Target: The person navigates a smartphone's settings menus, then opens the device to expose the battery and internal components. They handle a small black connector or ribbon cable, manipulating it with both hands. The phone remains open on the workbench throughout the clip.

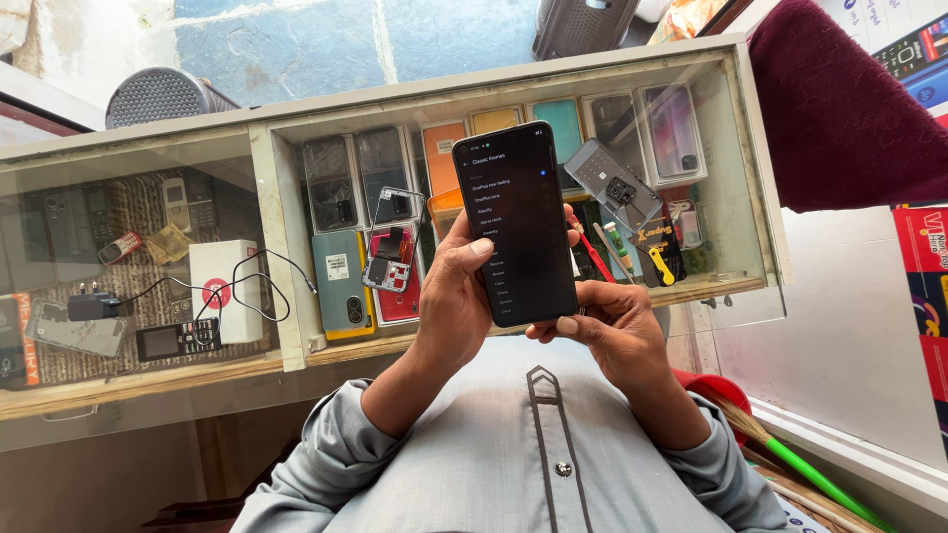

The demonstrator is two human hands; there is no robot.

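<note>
Both of my hands hold a black smartphone [513, 222] upright in front of my chest, its lit screen showing a dark menu list. My left hand [449, 306] wraps its left edge with the thumb resting on the screen. My right hand [612, 331] cups the bottom right corner, thumb at the lower edge. I wear a grey buttoned shirt [513, 444].
Behind the phone stands a glass-topped counter [262, 188] with phone cases, back covers and an opened phone [617, 188] inside. Screwdrivers [595, 259], a white box [222, 286], a charger with cable [94, 306] and a small keypad phone [178, 339] lie there. A maroon cloth [839, 99] is right, a green broom handle [820, 484] lower right.
</note>
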